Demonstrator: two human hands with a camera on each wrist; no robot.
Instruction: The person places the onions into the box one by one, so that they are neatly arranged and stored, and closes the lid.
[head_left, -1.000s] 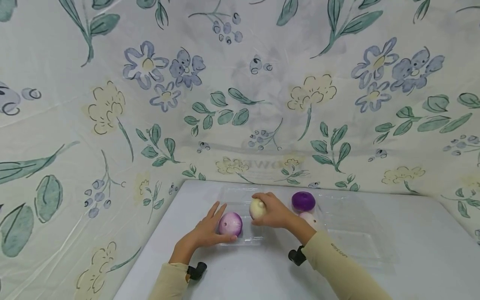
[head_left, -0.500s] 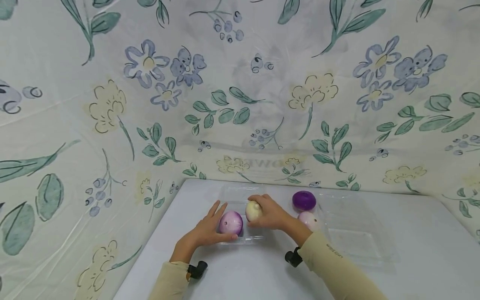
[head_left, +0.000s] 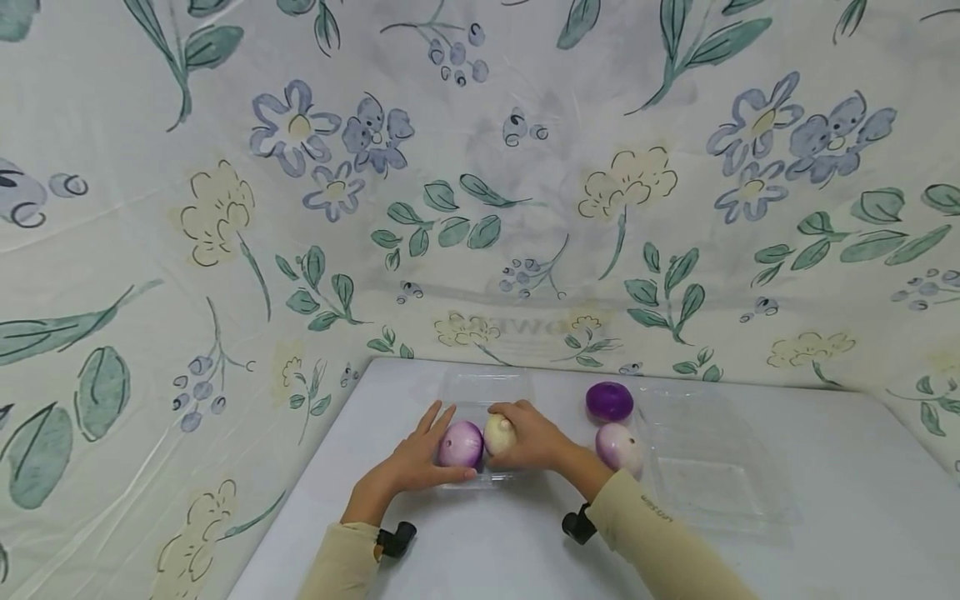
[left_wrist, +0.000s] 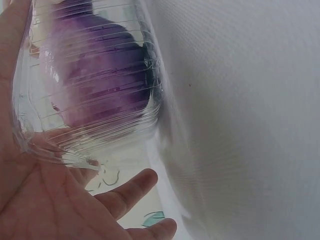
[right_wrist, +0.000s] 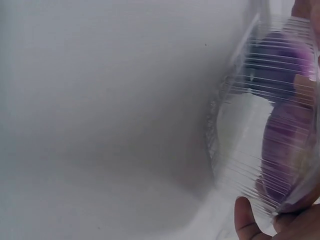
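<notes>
A purple-and-white onion sits in the left part of a clear plastic clamshell box. My left hand rests against the box's left end, fingers spread, thumb along the front; the left wrist view shows the ribbed wall touching the palm. My right hand grips a second onion, pale on its top end, low in the box's right part and close to the first. Through the box wall in the right wrist view, this onion looks purple, with fingers around it.
A dark purple onion and a pink-white onion lie right of the box. Beyond them is another clear plastic container. The white table ends at a floral cloth backdrop.
My right hand has moved left and down with the pale-topped onion, bringing it beside the purple one. The left hand has stayed in place.
</notes>
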